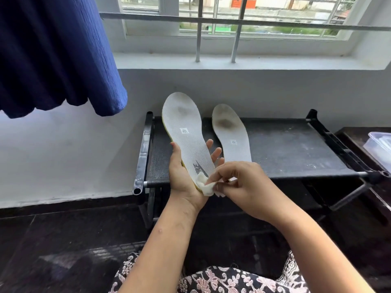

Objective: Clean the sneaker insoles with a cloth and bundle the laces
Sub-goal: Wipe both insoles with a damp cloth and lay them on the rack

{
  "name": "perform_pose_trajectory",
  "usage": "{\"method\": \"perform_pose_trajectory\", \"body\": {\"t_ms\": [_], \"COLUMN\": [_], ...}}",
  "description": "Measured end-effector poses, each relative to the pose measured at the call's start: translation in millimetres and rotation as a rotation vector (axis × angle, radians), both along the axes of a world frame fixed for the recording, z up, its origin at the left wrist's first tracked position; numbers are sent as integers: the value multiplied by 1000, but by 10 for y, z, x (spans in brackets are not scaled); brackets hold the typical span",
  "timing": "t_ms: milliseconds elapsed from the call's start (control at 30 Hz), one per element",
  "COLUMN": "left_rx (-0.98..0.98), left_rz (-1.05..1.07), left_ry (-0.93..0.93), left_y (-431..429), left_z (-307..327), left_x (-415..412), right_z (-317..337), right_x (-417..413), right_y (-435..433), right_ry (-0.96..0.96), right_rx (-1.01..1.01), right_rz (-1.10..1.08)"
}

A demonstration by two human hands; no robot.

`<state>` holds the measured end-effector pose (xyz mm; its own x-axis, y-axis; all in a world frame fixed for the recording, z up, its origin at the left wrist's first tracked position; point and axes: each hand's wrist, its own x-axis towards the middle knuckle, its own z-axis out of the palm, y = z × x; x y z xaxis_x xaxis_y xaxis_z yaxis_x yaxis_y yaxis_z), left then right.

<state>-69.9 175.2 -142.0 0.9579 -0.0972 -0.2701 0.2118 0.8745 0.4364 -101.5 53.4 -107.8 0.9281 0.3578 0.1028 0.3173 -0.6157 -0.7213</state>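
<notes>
The right hand's fingers (219,174) are curled together and pinch a crumpled white cloth (204,185) against the heel end of an insole (186,127), just below its dark logo, a little below the middle of the frame. The right hand (243,182) reaches in from the lower right. The left hand (182,176) holds that insole from underneath: its thumb lies along the left edge, and its fingers (216,154) show slightly spread past the right edge. The insole tilts up, toe toward the upper middle, with a grey smudge near the toe. A second insole (231,134), also smudged, rests just to its right on a black rack (296,149), toe toward the wall. A blue curtain (53,53) hangs in the upper left, a barred window (239,28) fills the top, and a clear tub (380,144) sits at the right edge.
</notes>
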Motion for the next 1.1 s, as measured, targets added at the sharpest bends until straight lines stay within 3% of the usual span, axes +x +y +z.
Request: {"method": "perform_pose_trajectory", "body": {"t_ms": [167, 433, 533, 700, 800, 1100], "left_rx": [138, 302, 477, 1294, 1606, 1835], "left_rz": [-13, -7, 35, 282, 353, 369], "left_ry": [49, 81, 101, -18, -102, -59], "left_y": [57, 125, 101, 170, 220, 321], "left_z": [13, 2, -5, -34, -83, -156], "left_x": [60, 75, 68, 78, 81, 99], "right_z": [56, -40, -58, -115, -162, -244], "right_x": [11, 170, 207, 265, 284, 317], "right_y": [-151, -471, -577, -672, -699, -711], "right_ry": [177, 360, 365, 304, 313, 355], "right_rx": [234, 877, 875, 802, 807, 816], "right_rz": [38, -297, -445, -607, -647, -657]}}
